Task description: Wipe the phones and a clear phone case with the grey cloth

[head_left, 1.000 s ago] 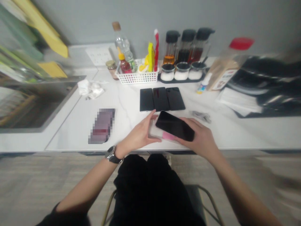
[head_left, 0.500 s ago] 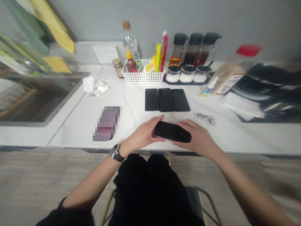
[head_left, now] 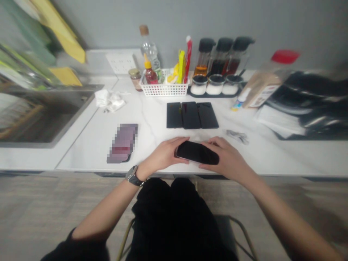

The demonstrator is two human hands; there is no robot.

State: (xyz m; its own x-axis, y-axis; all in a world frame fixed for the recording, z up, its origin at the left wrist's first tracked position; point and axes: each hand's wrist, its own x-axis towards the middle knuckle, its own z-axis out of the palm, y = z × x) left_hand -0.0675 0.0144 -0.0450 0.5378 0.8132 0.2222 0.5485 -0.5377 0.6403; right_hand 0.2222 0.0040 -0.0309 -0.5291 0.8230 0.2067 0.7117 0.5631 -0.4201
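A black smartphone point(head_left: 198, 152) lies sideways between my two hands, dark screen up, near the counter's front edge. My left hand point(head_left: 167, 154) grips its left end, thumb and fingers closed round it; a watch point(head_left: 134, 175) is on that wrist. On the other end, my right hand point(head_left: 230, 157) is closed too. Some fingers are hidden beneath the phone. Just beyond it, three dark phones point(head_left: 190, 115) lie flat side by side. Off to the left rests another phone point(head_left: 123, 143), its screen blurred by pixels.
White counter point(head_left: 89, 156) with a sink point(head_left: 62, 119) at left and crumpled tissue point(head_left: 110, 99). Behind stand a white basket point(head_left: 164, 90) of condiments, a seasoning rack point(head_left: 214, 92) and a red-capped jar point(head_left: 268, 83). A bundled cable point(head_left: 236, 136) lies right, near black pans point(head_left: 320, 98).
The view has shifted very slightly. Both hands keep hold of the smartphone in nearly the same place, and the other phones have not moved.
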